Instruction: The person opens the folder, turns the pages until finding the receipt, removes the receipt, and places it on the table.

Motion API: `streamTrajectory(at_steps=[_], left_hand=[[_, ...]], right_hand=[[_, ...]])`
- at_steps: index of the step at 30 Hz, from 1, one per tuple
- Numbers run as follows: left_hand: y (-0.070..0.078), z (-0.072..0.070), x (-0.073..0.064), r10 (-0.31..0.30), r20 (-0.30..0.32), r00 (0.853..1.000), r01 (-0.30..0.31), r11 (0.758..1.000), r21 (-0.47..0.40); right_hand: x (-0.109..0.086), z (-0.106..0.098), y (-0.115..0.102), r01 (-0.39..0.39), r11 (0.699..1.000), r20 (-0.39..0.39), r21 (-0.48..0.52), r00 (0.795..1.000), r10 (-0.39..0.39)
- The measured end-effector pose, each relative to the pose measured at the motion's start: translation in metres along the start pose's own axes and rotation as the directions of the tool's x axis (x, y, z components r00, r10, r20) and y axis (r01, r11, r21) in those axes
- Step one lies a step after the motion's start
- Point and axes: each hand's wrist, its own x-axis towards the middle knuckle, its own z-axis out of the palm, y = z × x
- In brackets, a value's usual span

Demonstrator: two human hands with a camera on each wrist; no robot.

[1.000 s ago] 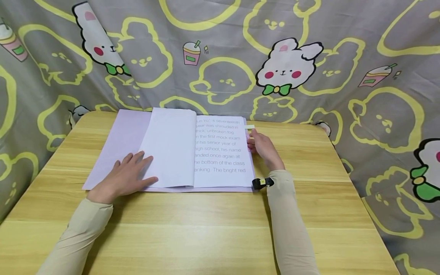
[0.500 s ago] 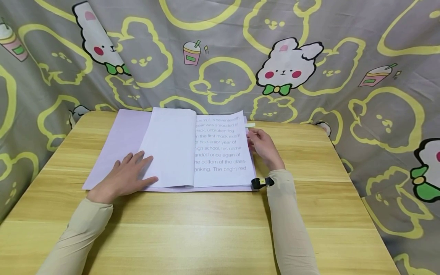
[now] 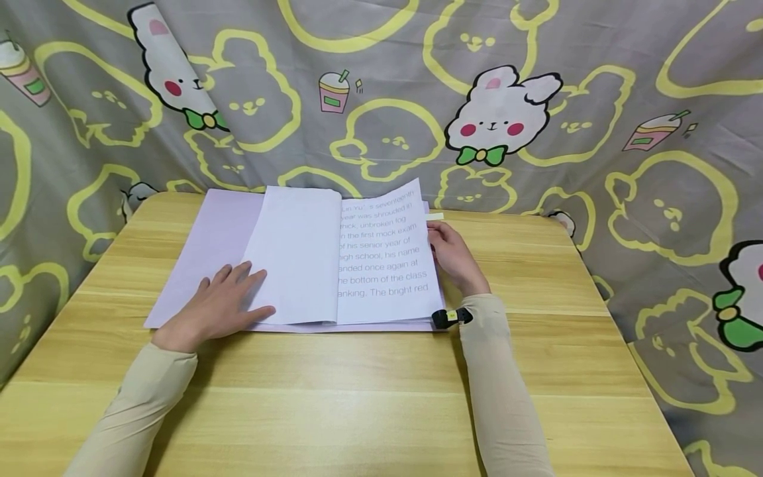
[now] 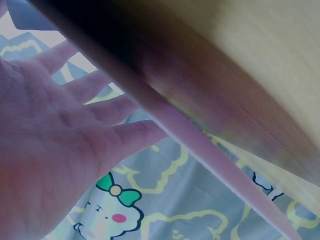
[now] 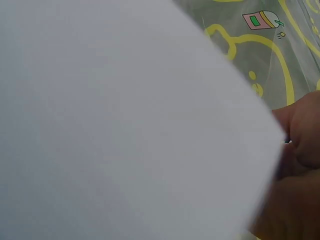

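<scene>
A book with a lavender cover [image 3: 223,218] lies spread on the wooden table in the head view. Its left page [image 3: 295,252] is blank; the right page [image 3: 381,268] bears large printed text, and its far right corner is raised. With fingers spread, my left hand [image 3: 217,305] rests across the cover and the blank page. At the book's right edge my right hand [image 3: 457,258] pinches the printed page with curled fingers, partly hidden behind it. The right wrist view is mostly filled by white paper [image 5: 135,115], with the thumb and fingers at its edge. A pale tab [image 3: 435,216] sticks out on the right.
The wooden table [image 3: 334,411] extends in front of the book and to both sides. A grey curtain [image 3: 381,79] with cartoon animals hangs close behind it and along the sides. A black band with a small device [image 3: 451,318] sits at the right wrist.
The printed page's far right corner has risen and curves upward now. My right hand has shifted slightly left, its fingers drawn in at the page edge. The left hand has stayed put.
</scene>
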Motion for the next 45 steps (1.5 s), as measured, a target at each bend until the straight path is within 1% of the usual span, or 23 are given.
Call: streamTrajectory(at_steps=[6, 10, 12, 17, 23, 30, 38, 45], left_hand=[[0.000, -0.001, 0.000, 0.004, 0.002, 1.000, -0.004, 1.000, -0.003], [0.000, -0.001, 0.000, 0.005, 0.001, 1.000, -0.005, 1.000, -0.006], [0.001, -0.001, 0.000, 0.004, 0.003, 1.000, -0.004, 1.000, -0.012], [0.002, -0.002, -0.001, 0.003, 0.004, 1.000, -0.003, 1.000, -0.019], [0.001, -0.002, -0.001, 0.004, 0.005, 1.000, -0.004, 1.000, -0.019], [-0.001, 0.000, -0.001, 0.003, 0.011, 1.000, -0.002, 1.000, -0.011], [-0.001, 0.000, -0.001, 0.001, 0.012, 1.000, -0.001, 1.000, -0.016], [-0.001, 0.000, -0.001, 0.001, 0.009, 1.000, -0.001, 1.000, -0.016]], right_hand=[[-0.001, 0.006, -0.002, -0.016, 1.000, 0.047, -0.014, 0.999, 0.017], [-0.001, 0.009, -0.003, -0.032, 0.999, 0.094, -0.005, 0.995, 0.032], [-0.001, 0.011, -0.002, -0.045, 0.999, 0.132, 0.011, 0.990, 0.043], [-0.001, 0.016, -0.001, -0.085, 0.995, 0.229, 0.050, 0.971, 0.071], [-0.003, 0.021, -0.007, -0.035, 0.999, 0.284, 0.021, 0.959, 0.028], [-0.005, 0.027, -0.010, -0.022, 0.999, 0.289, -0.025, 0.957, 0.029], [-0.005, 0.038, -0.008, 0.004, 0.995, 0.247, -0.104, 0.969, 0.022], [-0.005, 0.046, -0.004, 0.015, 0.986, 0.226, -0.167, 0.974, 0.023]])
